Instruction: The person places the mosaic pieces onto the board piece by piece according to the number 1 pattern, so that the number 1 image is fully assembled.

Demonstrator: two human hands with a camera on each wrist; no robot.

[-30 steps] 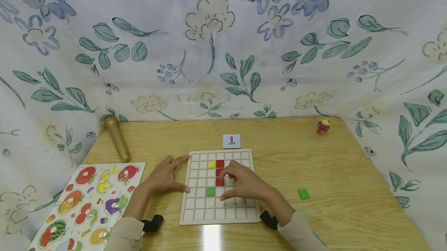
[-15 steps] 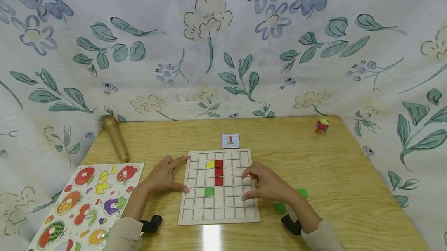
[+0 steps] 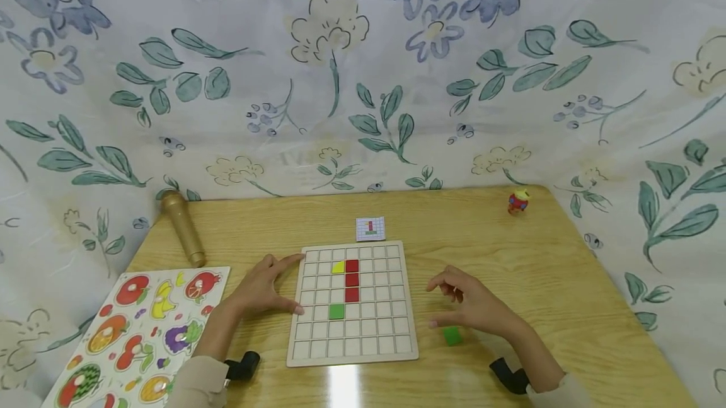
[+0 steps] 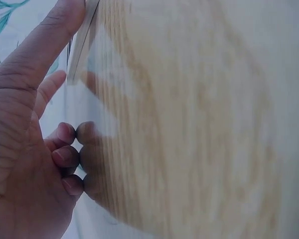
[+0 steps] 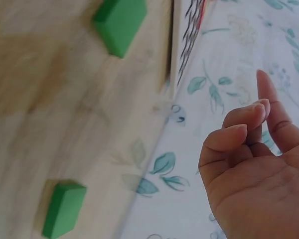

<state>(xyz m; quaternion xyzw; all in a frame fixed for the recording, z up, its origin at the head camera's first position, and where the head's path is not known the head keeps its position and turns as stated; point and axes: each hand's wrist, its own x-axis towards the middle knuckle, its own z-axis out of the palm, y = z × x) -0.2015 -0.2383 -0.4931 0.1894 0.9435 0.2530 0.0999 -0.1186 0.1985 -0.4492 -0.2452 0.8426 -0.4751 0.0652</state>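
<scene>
A wooden grid board (image 3: 382, 327) lies on the table. Its cells hold a green square tile (image 3: 337, 311), a yellow tile (image 3: 338, 267) with one rounded corner and a column of red tiles (image 3: 352, 279). At the board's left edge, the thumb and index finger of my left hand (image 3: 263, 288) are spread apart and touch the rim. My right hand (image 3: 476, 307) hovers right of the board, fingers loosely bent, with nothing in them. Just below its thumb lies a loose green tile (image 3: 452, 335). The right wrist view shows a second green tile (image 5: 65, 209), hidden by my hand in the head view.
Behind the board lies a small card (image 3: 370, 229) printed with a coloured grid pattern. A fruit puzzle board (image 3: 136, 338) is at the left, with a brown cylinder (image 3: 183, 228) behind it. A small red and yellow toy figure (image 3: 517, 202) stands at the back right.
My right hand has moved right, from over the red tiles to beside the board near the loose green tiles. My left hand stays at the board's left edge. The tiles on the board look unchanged.
</scene>
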